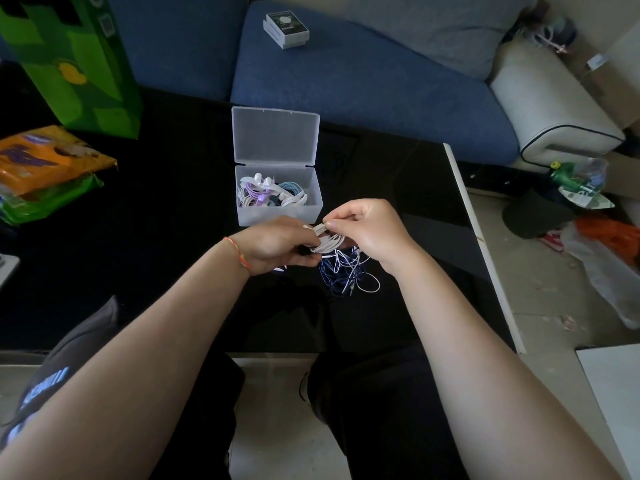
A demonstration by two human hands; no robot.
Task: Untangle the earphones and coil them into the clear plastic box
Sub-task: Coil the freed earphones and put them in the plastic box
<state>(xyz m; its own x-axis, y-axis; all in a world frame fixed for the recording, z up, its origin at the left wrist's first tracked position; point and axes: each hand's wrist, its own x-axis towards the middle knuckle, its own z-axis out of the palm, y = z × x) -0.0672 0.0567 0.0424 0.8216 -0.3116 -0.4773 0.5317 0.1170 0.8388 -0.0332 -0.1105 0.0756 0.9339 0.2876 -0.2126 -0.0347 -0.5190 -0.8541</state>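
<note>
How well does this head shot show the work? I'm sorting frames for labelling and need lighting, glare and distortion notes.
Head view: dim overall, the glossy black table swallows detail; faint glare near its right edge; wide-angle stretch enlarges the forearms; the white coiled earphone cable between left hand and right hand is sharp; the clear plastic box is readable.

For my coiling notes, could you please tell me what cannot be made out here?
Head view only:
- White earphone coil: its earbuds and plug, hidden by the left hand and right hand.
- Tangle on the table: number of earphones, cords overlap.
- Clear plastic box: count inside, too small.
</note>
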